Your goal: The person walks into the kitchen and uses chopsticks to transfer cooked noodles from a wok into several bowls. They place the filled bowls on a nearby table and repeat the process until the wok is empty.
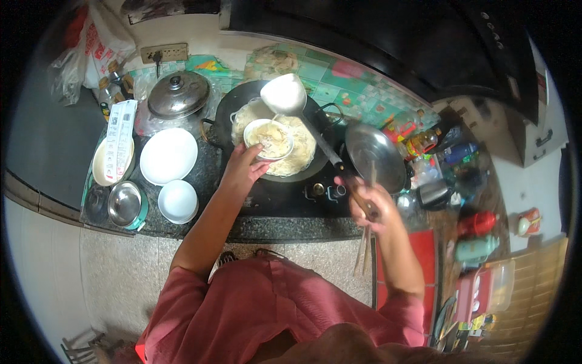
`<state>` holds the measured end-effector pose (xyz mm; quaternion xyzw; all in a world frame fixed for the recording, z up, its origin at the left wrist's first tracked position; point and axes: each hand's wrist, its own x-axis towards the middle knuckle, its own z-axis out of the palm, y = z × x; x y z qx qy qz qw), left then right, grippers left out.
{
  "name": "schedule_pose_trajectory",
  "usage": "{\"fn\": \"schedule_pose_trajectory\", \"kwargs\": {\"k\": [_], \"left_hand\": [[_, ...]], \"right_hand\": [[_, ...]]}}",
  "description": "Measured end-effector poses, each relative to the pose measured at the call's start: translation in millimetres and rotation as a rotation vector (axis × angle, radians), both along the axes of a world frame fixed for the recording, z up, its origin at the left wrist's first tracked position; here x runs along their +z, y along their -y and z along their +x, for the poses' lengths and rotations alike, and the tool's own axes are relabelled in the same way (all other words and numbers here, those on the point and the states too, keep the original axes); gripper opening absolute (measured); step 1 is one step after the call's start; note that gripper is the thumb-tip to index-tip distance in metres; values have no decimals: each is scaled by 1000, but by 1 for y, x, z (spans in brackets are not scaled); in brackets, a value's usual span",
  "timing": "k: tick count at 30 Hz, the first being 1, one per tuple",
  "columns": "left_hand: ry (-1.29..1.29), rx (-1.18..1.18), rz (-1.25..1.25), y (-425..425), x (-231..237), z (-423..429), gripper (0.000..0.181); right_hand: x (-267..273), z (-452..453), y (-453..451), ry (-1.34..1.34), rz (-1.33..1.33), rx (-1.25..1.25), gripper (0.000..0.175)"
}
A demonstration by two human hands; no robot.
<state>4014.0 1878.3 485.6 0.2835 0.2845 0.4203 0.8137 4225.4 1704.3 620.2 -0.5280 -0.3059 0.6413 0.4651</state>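
Observation:
My left hand (246,166) grips the rim of a white bowl (268,139) that holds noodles. Beneath the bowl is a dark wok (227,102) on the stove, with pale noodles (300,145) in broth inside. In my right hand (373,202) is the wooden handle of a metal ladle (286,94); its scoop hangs over the wok, just beyond the bowl. A pair of chopsticks (365,250) is held in the same hand, pointing toward me.
Left of the stove are a white plate (168,156), stacked white bowls (177,200), a steel bowl (125,204), a noodle packet (120,139) and a pot lid (178,95). A steel pan (375,157) sits at right, near bottles (420,143) and a kettle (432,195).

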Motion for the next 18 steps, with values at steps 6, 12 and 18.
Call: {"fn": "schedule_pose_trajectory", "kwargs": {"k": [6,12,18], "left_hand": [[-20,0,-60,3,3,-1,54],[-118,49,-4,9,11,-8,51],[-330,37,542,12,-14,-32,49]], "right_hand": [[-57,32,-51,135,38,-131,20],[-109,53,-91,231,-1,-171,21],[-125,52,-101,233,-91,-135,21]]}}
